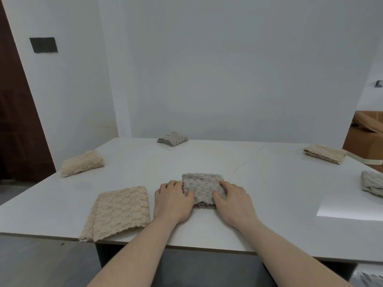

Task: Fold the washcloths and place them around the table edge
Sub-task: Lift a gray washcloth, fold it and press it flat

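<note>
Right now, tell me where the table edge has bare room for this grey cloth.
Free: the far edge between the grey folded washcloth and the beige one at the far right, and the left edge below the beige folded cloth. Crowded: near edge, where both hands hold the grey washcloth beside the larger beige cloth.

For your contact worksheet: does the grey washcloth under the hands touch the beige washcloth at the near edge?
Apart. The head view shows bare table between the grey washcloth and beige washcloth.
</note>
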Tool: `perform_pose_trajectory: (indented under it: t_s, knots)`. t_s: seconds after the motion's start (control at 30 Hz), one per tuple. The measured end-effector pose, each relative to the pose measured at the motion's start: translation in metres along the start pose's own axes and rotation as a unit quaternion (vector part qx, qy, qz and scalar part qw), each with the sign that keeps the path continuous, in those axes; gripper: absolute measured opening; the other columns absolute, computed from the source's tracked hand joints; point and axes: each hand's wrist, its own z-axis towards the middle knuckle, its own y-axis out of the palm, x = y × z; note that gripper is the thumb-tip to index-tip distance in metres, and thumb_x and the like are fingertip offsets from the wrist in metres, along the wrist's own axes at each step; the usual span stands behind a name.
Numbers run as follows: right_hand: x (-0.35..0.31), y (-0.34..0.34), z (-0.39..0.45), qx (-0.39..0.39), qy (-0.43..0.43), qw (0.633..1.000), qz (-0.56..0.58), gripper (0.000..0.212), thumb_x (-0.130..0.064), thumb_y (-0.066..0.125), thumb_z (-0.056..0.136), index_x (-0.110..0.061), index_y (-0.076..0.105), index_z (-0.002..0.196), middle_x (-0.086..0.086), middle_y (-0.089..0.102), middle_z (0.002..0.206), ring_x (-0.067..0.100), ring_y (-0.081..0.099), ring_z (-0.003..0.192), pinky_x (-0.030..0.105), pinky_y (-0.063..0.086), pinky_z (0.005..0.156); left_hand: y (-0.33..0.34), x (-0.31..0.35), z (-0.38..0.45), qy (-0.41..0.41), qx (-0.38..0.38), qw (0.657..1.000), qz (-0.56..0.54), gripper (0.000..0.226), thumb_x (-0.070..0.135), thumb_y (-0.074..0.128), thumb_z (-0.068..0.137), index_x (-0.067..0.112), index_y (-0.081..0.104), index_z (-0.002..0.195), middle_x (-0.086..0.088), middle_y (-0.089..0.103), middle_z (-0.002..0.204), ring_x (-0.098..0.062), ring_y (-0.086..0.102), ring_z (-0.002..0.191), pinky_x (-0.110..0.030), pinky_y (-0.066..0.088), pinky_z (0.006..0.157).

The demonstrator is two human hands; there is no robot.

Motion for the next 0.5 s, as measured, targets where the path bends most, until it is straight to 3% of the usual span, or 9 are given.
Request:
perform_pose_trajectory:
  t_s: [0.23, 0.37, 0.5]
  knots:
    - [0.0009, -0.0021, 0.0018, 0.005, 0.019, 0.999, 0.044, 0.055, -0.052, 0.045, 0.093, -0.028, 0.048, 0.142, -0.003, 0.059, 0.131, 0.02, 0.051, 0.122, 0.037, 0.039, 0.106, -0.0038, 0.0017, -0.0009, 0.027, 0.01, 0.998, -0.06, 0.044, 0.031, 0.04, 0.097, 0.026, 0.046, 0.141, 0.003, 0.057, 0.138, -0.021, 0.048, 0.126, -0.04, 0.036, 0.108]
    - [0.0014, -0.004, 0.0026, -0.006, 0.014, 0.996, 0.082, 0.052, -0.053, 0.047, 0.09, -0.035, 0.046, 0.14, -0.01, 0.06, 0.123, 0.015, 0.053, 0.116, 0.038, 0.041, 0.103, -0.0038, -0.0041, 0.0009, 0.018, 0.012, 0.99, -0.137, 0.035, 0.031, 0.043, 0.093, 0.036, 0.041, 0.128, 0.006, 0.065, 0.11, -0.02, 0.059, 0.099, -0.043, 0.05, 0.089]
    - [0.0012, -0.0084, 0.0022, -0.021, 0.0, 0.994, 0.105, 0.05, -0.044, 0.054, 0.09, -0.042, 0.044, 0.139, -0.014, 0.058, 0.115, 0.01, 0.054, 0.112, 0.036, 0.041, 0.103, -0.0062, -0.0056, -0.0012, -0.001, 0.001, 0.979, -0.206, 0.027, 0.029, 0.046, 0.099, 0.031, 0.031, 0.122, 0.012, 0.057, 0.099, -0.012, 0.06, 0.086, -0.039, 0.049, 0.079]
